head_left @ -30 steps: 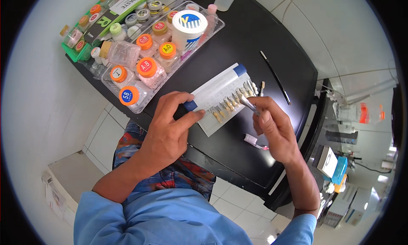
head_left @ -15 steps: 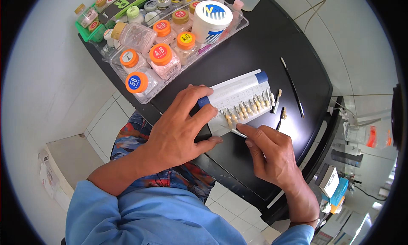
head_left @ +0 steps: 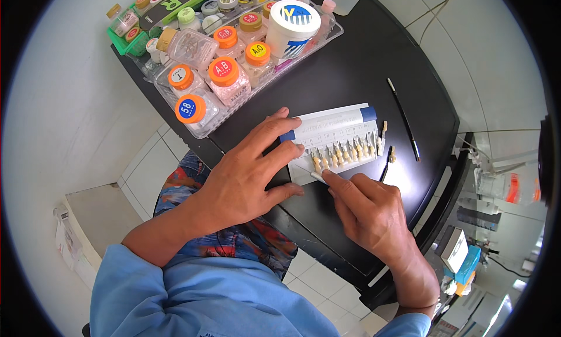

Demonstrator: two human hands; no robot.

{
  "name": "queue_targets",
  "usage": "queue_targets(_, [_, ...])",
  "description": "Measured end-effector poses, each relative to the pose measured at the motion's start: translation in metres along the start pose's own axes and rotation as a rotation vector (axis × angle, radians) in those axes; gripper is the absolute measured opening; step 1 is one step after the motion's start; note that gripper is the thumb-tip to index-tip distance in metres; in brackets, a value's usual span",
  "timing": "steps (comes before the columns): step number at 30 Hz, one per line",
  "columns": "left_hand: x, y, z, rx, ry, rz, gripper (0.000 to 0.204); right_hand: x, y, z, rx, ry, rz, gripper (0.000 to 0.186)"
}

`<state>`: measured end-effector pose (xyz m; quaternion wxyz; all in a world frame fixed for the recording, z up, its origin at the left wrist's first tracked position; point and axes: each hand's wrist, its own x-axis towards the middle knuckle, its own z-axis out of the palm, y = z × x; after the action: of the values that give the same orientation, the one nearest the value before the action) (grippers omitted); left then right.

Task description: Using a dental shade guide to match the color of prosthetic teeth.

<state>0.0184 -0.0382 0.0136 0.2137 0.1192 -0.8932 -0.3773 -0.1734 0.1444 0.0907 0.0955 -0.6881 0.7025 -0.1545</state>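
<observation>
A dental shade guide, a white holder with blue ends, lies on the black table on a white sheet. Along its near edge stands a row of tooth-shaped tabs. Its left end is gripped by my left hand, index and middle fingers on it, thumb spread near the sheet. My right hand is closed, its index fingertip at the leftmost tabs. A slim white piece shows by that fingertip; what the fingers hold is mostly hidden. Two loose tabs, one light and one darker, lie right of the guide.
A thin black brush lies on the table's right. At the back left, a clear tray holds several orange-capped jars and a white tub. A green basket stands beside it. Boxes sit beyond the right edge.
The shade guide has shifted slightly right and turned a little, with my left hand still on it. My right hand has dipped slightly, and its fingers are more curled.
</observation>
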Motion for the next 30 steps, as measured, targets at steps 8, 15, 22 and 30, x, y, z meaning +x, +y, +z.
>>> queue_targets(8, [0.0008,0.0003,-0.0006,0.001,-0.003,0.003,0.056,0.0019,-0.0044,-0.0012,0.022,-0.01,0.057,0.048])
queue_targets(15, [0.001,0.0002,-0.0015,-0.002,-0.008,0.0,0.056,0.0026,-0.0022,0.0017,0.007,0.003,0.033,0.049])
queue_targets(22, [0.0009,0.0004,-0.0015,0.003,-0.004,0.005,0.055,0.0023,-0.0003,0.0023,-0.027,-0.017,-0.005,0.052])
queue_targets(30, [0.0006,-0.0014,-0.0009,0.008,-0.008,0.026,0.054,0.0025,0.0009,0.0045,-0.016,-0.004,0.012,0.05])
